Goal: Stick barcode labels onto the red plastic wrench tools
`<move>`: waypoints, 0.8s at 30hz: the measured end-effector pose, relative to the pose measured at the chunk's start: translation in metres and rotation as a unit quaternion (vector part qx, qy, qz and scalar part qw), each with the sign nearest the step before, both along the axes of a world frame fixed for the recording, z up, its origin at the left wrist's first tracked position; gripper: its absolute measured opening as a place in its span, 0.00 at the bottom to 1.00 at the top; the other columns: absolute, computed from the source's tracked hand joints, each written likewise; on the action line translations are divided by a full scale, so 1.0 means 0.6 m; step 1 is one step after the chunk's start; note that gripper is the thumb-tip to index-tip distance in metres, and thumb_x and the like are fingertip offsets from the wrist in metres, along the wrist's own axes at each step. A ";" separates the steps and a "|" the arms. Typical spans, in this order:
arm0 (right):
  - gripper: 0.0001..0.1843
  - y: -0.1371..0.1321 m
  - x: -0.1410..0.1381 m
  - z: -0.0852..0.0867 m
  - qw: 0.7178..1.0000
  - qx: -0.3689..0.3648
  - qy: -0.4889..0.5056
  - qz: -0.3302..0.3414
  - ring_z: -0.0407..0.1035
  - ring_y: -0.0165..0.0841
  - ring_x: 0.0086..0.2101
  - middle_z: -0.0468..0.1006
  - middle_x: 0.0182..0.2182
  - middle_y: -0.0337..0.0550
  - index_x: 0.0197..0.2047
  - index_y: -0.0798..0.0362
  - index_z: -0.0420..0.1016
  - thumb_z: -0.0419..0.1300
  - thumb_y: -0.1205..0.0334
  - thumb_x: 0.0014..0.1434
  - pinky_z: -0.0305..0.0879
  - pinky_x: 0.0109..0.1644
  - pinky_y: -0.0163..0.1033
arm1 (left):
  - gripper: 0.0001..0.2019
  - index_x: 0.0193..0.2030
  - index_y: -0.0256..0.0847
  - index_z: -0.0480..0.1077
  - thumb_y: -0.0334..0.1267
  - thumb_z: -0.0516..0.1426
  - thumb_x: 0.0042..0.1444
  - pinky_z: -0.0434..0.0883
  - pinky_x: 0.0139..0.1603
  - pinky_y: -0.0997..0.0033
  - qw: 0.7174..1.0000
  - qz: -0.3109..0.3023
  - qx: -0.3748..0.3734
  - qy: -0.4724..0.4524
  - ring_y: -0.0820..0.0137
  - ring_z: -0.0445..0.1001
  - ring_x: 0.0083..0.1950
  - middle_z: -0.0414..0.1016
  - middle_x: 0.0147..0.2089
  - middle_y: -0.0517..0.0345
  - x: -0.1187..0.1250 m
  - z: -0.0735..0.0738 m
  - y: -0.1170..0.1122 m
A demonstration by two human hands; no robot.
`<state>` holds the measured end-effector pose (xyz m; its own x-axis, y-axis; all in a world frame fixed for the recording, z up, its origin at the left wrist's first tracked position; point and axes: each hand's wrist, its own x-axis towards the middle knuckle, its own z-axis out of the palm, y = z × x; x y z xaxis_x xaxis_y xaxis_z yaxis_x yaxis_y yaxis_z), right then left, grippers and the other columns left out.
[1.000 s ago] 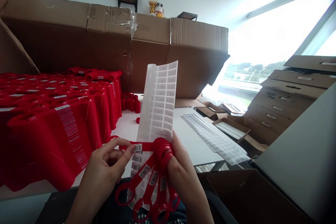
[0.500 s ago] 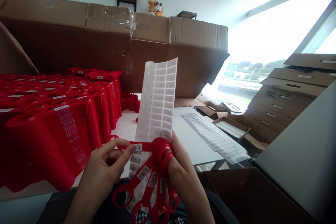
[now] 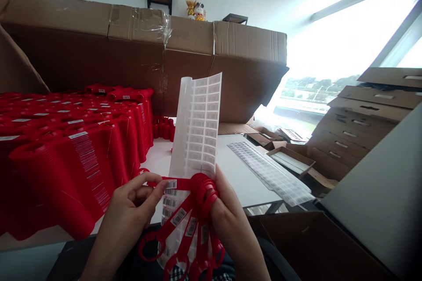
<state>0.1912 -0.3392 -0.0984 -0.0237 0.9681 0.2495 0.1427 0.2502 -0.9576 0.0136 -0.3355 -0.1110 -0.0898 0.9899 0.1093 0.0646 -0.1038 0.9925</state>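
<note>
My right hand [image 3: 227, 206] is closed around the ring ends of several red plastic straps [image 3: 177, 217], which fan out downward and to the left. Barcode stickers [image 3: 191, 225] sit on their flat shanks. Also in that hand is a long sticker sheet [image 3: 202, 118], curled along its left side, standing up behind the straps and continuing below them. My left hand [image 3: 135, 206] pinches the topmost strap, which points left, with thumb and forefinger at a barcode sticker [image 3: 171, 184] on it. Its other fingers are curled in.
Rows of stacked red straps [image 3: 66, 153] fill the table's left side. More sticker sheets [image 3: 270, 171] lie on the white table [image 3: 231, 153] at right. A large cardboard sheet [image 3: 138, 61] leans behind. Stacked cartons [image 3: 349, 127] stand right; an open carton [image 3: 310, 241] is below.
Hardly anything differs. My left thumb and fingertips shift very slightly at the sticker on the topmost strap, and the fanned straps swing a little to the left.
</note>
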 end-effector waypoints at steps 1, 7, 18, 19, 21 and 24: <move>0.18 0.000 0.000 -0.001 1.000 0.001 -0.001 -0.001 0.70 0.44 0.54 0.78 0.54 0.45 0.57 0.45 0.72 0.52 0.62 0.66 0.68 0.59 0.49 | 0.20 0.39 0.41 0.75 0.58 0.65 0.56 0.49 0.21 0.78 1.000 0.000 0.001 0.001 0.78 0.51 0.19 0.56 0.16 0.72 0.000 0.000 0.000; 0.26 0.003 0.002 -0.010 1.000 0.000 0.007 -0.019 0.67 0.48 0.61 0.75 0.60 0.46 0.65 0.43 0.70 0.55 0.60 0.64 0.67 0.63 0.54 | 0.21 0.37 0.41 0.75 0.60 0.64 0.55 0.50 0.21 0.77 1.000 -0.002 0.000 0.011 0.77 0.51 0.19 0.56 0.16 0.72 -0.001 -0.002 0.003; 0.27 0.003 0.003 -0.015 0.999 0.007 0.018 -0.028 0.65 0.49 0.64 0.76 0.61 0.45 0.66 0.42 0.71 0.57 0.58 0.64 0.67 0.64 0.55 | 0.20 0.38 0.42 0.75 0.60 0.62 0.57 0.50 0.22 0.77 1.000 -0.017 -0.007 0.023 0.77 0.50 0.20 0.55 0.17 0.72 -0.004 -0.002 0.004; 0.27 0.002 0.002 -0.014 0.999 0.009 0.018 -0.027 0.65 0.49 0.63 0.76 0.61 0.46 0.66 0.42 0.71 0.57 0.58 0.64 0.67 0.64 0.54 | 0.20 0.38 0.42 0.75 0.59 0.62 0.57 0.50 0.22 0.77 1.000 -0.016 -0.005 0.025 0.77 0.50 0.20 0.55 0.17 0.71 -0.004 -0.002 0.004; 0.26 0.002 0.001 -0.012 0.999 0.013 0.018 -0.023 0.66 0.48 0.63 0.76 0.61 0.46 0.66 0.43 0.71 0.57 0.58 0.64 0.67 0.64 0.54 | 0.20 0.37 0.42 0.75 0.59 0.62 0.58 0.50 0.22 0.77 1.000 -0.017 -0.002 0.026 0.77 0.50 0.20 0.54 0.17 0.71 -0.004 -0.002 0.004; 0.25 0.001 -0.001 -0.013 0.999 0.010 0.022 -0.023 0.66 0.48 0.62 0.76 0.61 0.46 0.65 0.42 0.72 0.56 0.57 0.65 0.68 0.63 0.54 | 0.19 0.36 0.43 0.74 0.58 0.62 0.58 0.49 0.22 0.77 0.999 -0.022 0.000 0.023 0.77 0.50 0.20 0.54 0.17 0.71 -0.004 -0.002 0.004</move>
